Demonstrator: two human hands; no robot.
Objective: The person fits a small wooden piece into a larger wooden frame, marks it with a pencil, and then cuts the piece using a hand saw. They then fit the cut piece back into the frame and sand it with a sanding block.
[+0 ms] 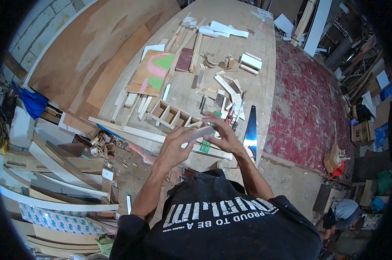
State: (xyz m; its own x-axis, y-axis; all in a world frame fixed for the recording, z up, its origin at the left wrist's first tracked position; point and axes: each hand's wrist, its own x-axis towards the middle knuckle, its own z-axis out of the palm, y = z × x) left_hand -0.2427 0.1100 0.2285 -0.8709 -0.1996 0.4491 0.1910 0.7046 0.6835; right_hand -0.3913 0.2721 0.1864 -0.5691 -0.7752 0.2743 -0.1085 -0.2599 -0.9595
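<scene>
A small flat piece with a rounded end (pixel 200 133), pale grey-brown, is held between my two hands above the near edge of the workbench (pixel 230 99). My left hand (pixel 177 141) grips its left end between thumb and fingers. My right hand (pixel 223 133) curves around its right end, thumb and fingers touching it. Just beyond my left hand lies a wooden frame with several compartments (pixel 173 116). A green strip (pixel 206 144) lies beneath my right hand, and a handsaw (pixel 250 130) rests to the right of it.
A painted board (pixel 151 73), a dark red block (pixel 184 59), wood offcuts (pixel 228 89) and white paper strips (pixel 224 29) lie farther up the bench. Curved panels (pixel 61 203) stack at the left. Another person (pixel 343 214) is at the lower right.
</scene>
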